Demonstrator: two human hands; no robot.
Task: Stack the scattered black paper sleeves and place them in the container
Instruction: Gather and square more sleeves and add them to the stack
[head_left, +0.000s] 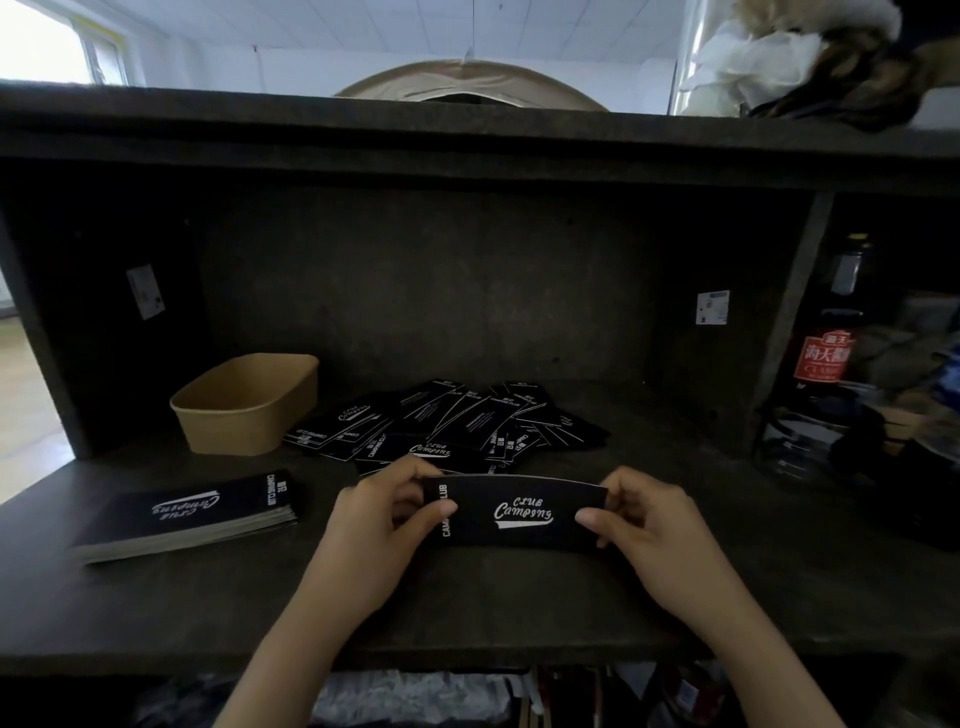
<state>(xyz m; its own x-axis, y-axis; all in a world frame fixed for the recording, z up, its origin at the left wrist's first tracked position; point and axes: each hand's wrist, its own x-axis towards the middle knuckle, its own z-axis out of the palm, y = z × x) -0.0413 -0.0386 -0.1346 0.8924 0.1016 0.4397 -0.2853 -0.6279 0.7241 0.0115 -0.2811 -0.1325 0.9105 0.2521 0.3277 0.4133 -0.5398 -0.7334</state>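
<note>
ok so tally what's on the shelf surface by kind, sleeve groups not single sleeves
Tan paper container: 1
Neat stack of black paper sleeves: 1
Scattered heap of black paper sleeves: 1
Black printed sleeve held between left hand and right hand: 1
Total: 4

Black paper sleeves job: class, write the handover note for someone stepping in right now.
Left hand and right hand each pinch one end of a single sleeve, held in front of the loose pile.
Done: a neat stack lies at front left on the shelf.
The kraft container, behind that stack, looks empty from here.
Left: add the held sleeve, stack the pile, then put everything in the container.
</note>
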